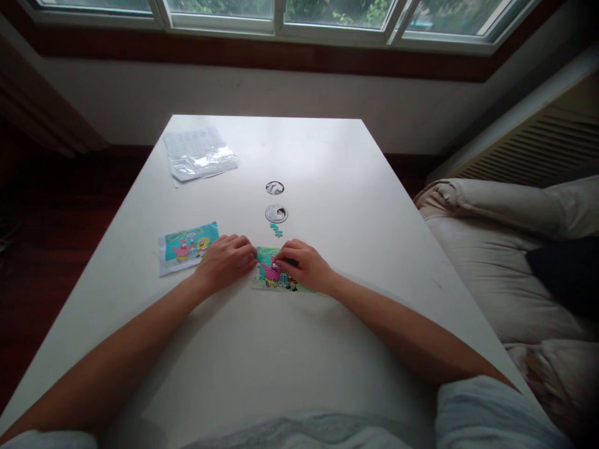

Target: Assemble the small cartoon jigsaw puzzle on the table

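Observation:
A small jigsaw puzzle (271, 274) with a pink and teal cartoon picture lies flat on the white table. At its left edge, my left hand (229, 257) rests with bent fingers closed together, the fingertips touching the border. My right hand (302, 265) covers the puzzle's upper right part, thumb and fingers pinched over the picture. Whatever is between those fingertips is hidden. Several loose teal puzzle pieces (276, 230) lie just beyond the puzzle. Left of my left hand is a picture sheet (185, 251) with a similar cartoon design, partly covered by that hand.
Two round discs, a silvery one (276, 213) and a smaller dark-rimmed one (274, 188), lie beyond the loose pieces. Papers in a clear plastic sleeve (201, 156) are at the table's far left. A beige sofa (468, 262) stands along the right side of the table (318, 149).

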`<action>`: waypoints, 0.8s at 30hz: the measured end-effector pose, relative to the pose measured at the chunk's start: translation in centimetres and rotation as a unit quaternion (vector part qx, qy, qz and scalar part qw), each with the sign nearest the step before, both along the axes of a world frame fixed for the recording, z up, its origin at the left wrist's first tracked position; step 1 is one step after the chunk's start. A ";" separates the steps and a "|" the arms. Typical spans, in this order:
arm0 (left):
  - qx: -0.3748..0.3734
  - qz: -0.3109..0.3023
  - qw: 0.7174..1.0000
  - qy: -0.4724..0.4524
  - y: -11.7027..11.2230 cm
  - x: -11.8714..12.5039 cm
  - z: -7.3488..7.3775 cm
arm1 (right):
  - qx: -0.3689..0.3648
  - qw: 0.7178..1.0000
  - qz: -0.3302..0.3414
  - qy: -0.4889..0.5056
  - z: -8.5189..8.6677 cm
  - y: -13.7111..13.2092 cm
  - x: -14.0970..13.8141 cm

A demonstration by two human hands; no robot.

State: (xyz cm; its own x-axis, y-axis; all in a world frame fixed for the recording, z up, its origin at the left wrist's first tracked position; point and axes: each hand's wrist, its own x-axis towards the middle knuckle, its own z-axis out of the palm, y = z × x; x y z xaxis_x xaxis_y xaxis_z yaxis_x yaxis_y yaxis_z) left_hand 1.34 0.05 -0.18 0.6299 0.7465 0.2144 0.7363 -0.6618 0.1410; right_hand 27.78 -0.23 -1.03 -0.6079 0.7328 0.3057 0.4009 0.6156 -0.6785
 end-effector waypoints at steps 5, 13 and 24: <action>-0.038 0.045 0.998 -0.017 -0.6 0.6 0.2 | 0.001 1.000 -0.003 -0.001 0.0 0.0 -0.1; -0.132 0.101 0.980 -0.107 -1.0 1.0 0.2 | 0.004 1.000 -0.002 -0.007 0.0 0.1 -0.2; -0.092 0.051 0.991 -0.084 -0.9 1.0 -0.2 | 0.006 1.000 0.000 -0.003 -0.3 0.3 0.1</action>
State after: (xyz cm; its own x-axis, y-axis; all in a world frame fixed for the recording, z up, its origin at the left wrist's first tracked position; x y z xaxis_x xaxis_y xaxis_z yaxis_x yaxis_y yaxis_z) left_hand 2.37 -0.80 -0.41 0.5159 0.8406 0.1650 0.7536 -0.5369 0.3791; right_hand 27.84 0.05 -1.30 -0.6093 0.7294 0.3110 0.4053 0.6236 -0.6685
